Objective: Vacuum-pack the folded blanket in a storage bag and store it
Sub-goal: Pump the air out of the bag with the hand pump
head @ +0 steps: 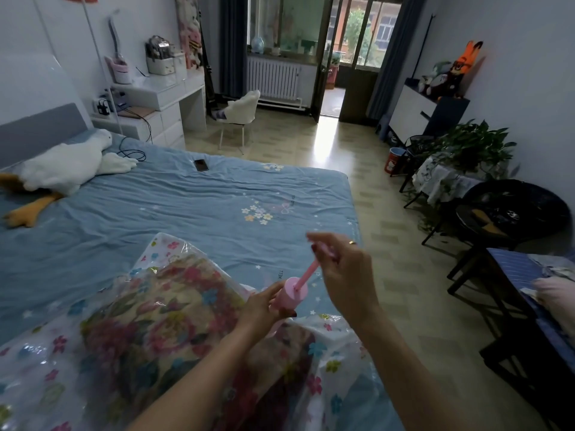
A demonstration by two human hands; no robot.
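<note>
head view: left hand [264, 303] grips the pink pump [291, 295] on the bag [46, 353] lying on the bed [186, 206]; right hand [342, 269] pinches its handle; the blanket [149, 321] inside looks soft, the plastic slippery, best gripped by its edges.

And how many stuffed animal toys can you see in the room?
3 that I can tell apart: a white goose lying on the bed near the headboard, and an orange fox beside a grey-green toy on the cabinet at the right wall. More may hide behind those.
</note>
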